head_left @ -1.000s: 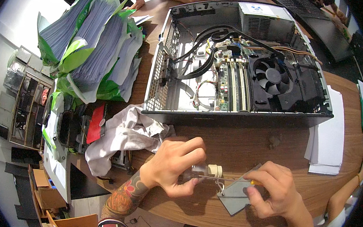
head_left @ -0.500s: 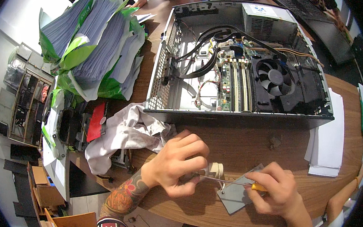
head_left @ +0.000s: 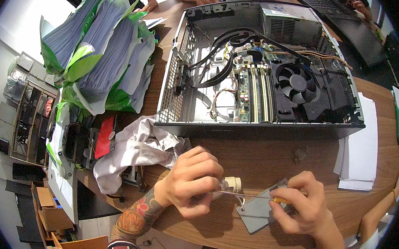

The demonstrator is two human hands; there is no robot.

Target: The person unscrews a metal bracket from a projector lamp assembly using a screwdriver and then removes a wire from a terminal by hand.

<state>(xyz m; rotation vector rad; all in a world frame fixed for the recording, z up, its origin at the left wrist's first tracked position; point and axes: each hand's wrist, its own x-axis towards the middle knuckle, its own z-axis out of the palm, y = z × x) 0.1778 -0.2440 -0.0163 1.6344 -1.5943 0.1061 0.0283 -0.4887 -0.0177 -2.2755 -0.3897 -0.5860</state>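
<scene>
Hands working over the wooden desk (head_left: 271, 163), in front of the open computer case (head_left: 260, 68).

Left hand (head_left: 195, 180) is curled closed around a small cream-coloured connector (head_left: 232, 184); right hand (head_left: 301, 208) pinches a thin screwdriver (head_left: 250, 195), its shaft lying level toward the connector, above a grey plate (head_left: 258, 213).

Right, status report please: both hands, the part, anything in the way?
Left hand closed round small cream plug. Right hand holds thin screwdriver against it. Grey plate underneath; white cloth alongside.

Bare desk strip (head_left: 262, 157) passable; open computer case (head_left: 255, 124) blocks behind, crumpled cloth (head_left: 136, 150) left, paper stack (head_left: 358, 158) right.
</scene>
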